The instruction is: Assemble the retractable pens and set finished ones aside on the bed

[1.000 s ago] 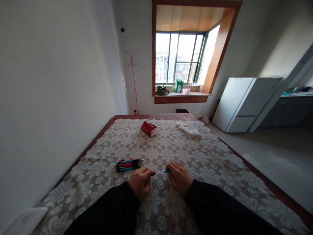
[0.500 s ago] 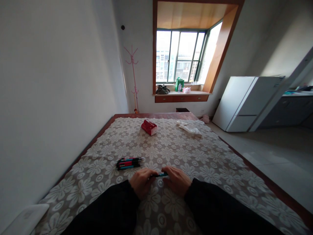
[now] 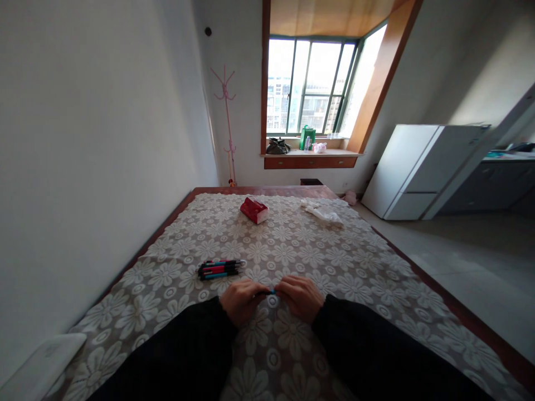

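Observation:
Between my two hands, low over the patterned tablecloth [image 3: 284, 253], is a pen [image 3: 273, 291] with a bit of blue and black showing. My left hand [image 3: 241, 301] is closed on its left end. Closed fingers of my right hand [image 3: 300, 298] grip its right end, and most of the pen is hidden by both hands. Ahead and to the left of my left hand lies a bunch of pens [image 3: 220, 269] in red, blue and black, side by side on the cloth.
Farther back on the table lie a red tissue pack [image 3: 254, 210] and a crumpled white plastic bag [image 3: 322, 214]. A white flat object [image 3: 45, 365] is at the near left corner, by the wall. Beyond stand a pink coat rack [image 3: 228, 122] and a white fridge [image 3: 412, 172].
My hands have come closer together along the pen, so less of its blue barrel shows. The whole view has tilted slightly downward. The bunch of pens lies where it was.

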A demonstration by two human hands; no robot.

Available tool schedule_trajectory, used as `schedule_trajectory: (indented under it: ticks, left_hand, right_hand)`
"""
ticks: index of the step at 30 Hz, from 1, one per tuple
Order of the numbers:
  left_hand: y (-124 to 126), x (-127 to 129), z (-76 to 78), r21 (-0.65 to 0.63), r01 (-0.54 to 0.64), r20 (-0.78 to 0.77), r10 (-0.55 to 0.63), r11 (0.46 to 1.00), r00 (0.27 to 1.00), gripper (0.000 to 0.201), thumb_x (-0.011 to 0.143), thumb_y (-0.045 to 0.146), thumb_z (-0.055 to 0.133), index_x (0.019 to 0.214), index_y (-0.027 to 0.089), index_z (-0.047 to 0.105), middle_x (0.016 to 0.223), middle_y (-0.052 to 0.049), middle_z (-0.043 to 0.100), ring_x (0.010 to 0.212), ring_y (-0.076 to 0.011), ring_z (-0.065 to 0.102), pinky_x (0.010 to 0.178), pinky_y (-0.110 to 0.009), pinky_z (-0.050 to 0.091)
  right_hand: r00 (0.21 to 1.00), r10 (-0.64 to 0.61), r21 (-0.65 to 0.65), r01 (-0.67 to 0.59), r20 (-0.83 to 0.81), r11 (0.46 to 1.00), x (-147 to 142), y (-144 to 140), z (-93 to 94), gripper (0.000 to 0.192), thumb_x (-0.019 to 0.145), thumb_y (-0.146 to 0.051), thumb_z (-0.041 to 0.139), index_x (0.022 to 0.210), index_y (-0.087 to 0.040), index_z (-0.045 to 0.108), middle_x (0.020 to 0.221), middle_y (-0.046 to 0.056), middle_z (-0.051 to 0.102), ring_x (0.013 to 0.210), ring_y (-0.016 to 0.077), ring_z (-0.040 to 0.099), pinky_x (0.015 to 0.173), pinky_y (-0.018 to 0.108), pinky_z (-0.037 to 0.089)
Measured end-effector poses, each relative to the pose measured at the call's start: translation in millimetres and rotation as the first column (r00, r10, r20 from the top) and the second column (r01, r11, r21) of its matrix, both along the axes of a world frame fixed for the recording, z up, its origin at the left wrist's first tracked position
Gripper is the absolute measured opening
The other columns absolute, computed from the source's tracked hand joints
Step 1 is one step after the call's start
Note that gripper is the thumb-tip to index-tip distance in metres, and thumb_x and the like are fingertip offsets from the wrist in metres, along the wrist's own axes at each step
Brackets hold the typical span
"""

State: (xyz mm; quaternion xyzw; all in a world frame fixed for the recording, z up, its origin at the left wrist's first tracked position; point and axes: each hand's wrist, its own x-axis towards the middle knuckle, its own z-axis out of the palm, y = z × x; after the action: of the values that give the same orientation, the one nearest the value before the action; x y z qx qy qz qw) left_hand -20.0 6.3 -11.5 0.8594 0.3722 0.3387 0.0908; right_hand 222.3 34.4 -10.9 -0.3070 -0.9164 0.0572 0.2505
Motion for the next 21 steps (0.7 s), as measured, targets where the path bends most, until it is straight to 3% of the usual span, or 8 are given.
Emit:
schedule_trajectory:
  ticks: [2, 5, 8, 11, 13, 17, 21]
  left_hand:
    - [0.1, -0.1, 2.4, -0.001, 0.008, 0.017, -0.007, 1.000, 1.000, 0.024, 0.102, 0.030, 0.054, 0.106, 0.022, 0.075, 0.095, -0.005, 0.079, 0.088, -0.0168, 0.076, 0.084, -0.028, 0.061]
    - [1.1, -0.9, 4.6, -0.015, 0.015, 0.010, -0.015, 1.000, 1.000, 0.024, 0.102, 0.030, 0.054, 0.110, 0.021, 0.074, 0.101, -0.006, 0.079, 0.093, -0.0173, 0.075, 0.086, -0.029, 0.061]
    - [2.5, -2.2, 4.7, -0.033, 0.046, -0.014, -0.046, 0.998, 0.999, 0.026, 0.103, 0.032, 0.053, 0.111, 0.019, 0.074, 0.102, -0.006, 0.078, 0.093, -0.0171, 0.074, 0.088, -0.030, 0.061]
    - [2.4, -3.4, 4.8, -0.063, 0.049, -0.030, -0.051, 0.997, 0.998, 0.028, 0.103, 0.033, 0.052, 0.116, 0.020, 0.073, 0.105, -0.006, 0.077, 0.096, -0.0170, 0.074, 0.090, -0.030, 0.060]
    - [1.8, -3.7, 5.6, -0.077, 0.050, -0.031, -0.052, 0.996, 0.998, 0.029, 0.103, 0.033, 0.051, 0.117, 0.020, 0.072, 0.108, -0.006, 0.077, 0.098, -0.0171, 0.073, 0.091, -0.030, 0.060]
    - [1.5, -3.5, 7.8, -0.093, 0.042, -0.033, -0.046, 0.995, 0.998, 0.030, 0.104, 0.033, 0.049, 0.117, 0.019, 0.072, 0.110, -0.006, 0.076, 0.099, -0.0168, 0.073, 0.092, -0.030, 0.059]
    - [0.5, -2.9, 9.1, -0.051, 0.080, -0.062, -0.083, 0.996, 0.995, 0.032, 0.105, 0.033, 0.046, 0.118, 0.019, 0.071, 0.109, -0.006, 0.076, 0.098, -0.0160, 0.073, 0.090, -0.028, 0.058]
  right_hand:
    - [1.000, -0.018, -0.036, 0.017, -0.012, 0.999, 0.0, 0.3, -0.8, 0.024, 0.104, -0.030, 0.045, 0.099, -0.023, 0.067, 0.088, 0.003, 0.072, 0.079, 0.0155, 0.067, 0.072, 0.027, 0.047]
    - [1.000, 0.007, -0.124, -0.007, 0.000, 0.992, 0.4, 1.5, -2.4, 0.027, 0.099, -0.038, 0.056, 0.121, -0.022, 0.060, 0.102, 0.006, 0.074, 0.086, 0.0170, 0.068, 0.075, 0.027, 0.048]
    - [1.000, -0.002, -0.150, 0.003, 0.007, 0.989, 0.5, 2.1, -1.3, 0.016, 0.101, -0.033, 0.052, 0.109, -0.022, 0.063, 0.097, 0.004, 0.074, 0.085, 0.0157, 0.067, 0.076, 0.026, 0.046]
    - [0.999, -0.027, -0.115, 0.030, 0.033, 0.993, -0.5, 0.5, 2.5, 0.028, 0.106, -0.038, 0.043, 0.100, -0.023, 0.066, 0.093, 0.004, 0.073, 0.084, 0.0151, 0.066, 0.076, 0.026, 0.044]
    - [0.998, -0.045, -0.112, 0.051, 0.055, 0.992, -1.4, -0.7, 3.8, 0.032, 0.107, -0.041, 0.040, 0.102, -0.024, 0.067, 0.094, 0.003, 0.072, 0.082, 0.0141, 0.065, 0.073, 0.026, 0.042]
    - [0.999, -0.012, -0.160, 0.019, 0.044, 0.987, -1.8, -0.5, 3.0, 0.028, 0.102, -0.045, 0.054, 0.117, -0.023, 0.060, 0.100, 0.003, 0.073, 0.083, 0.0157, 0.065, 0.074, 0.027, 0.043]
    - [1.000, 0.017, -0.146, -0.014, 0.021, 0.989, -0.9, 0.1, 5.9, 0.022, 0.104, -0.040, 0.049, 0.107, -0.023, 0.062, 0.097, 0.004, 0.074, 0.088, 0.0162, 0.066, 0.080, 0.027, 0.045]
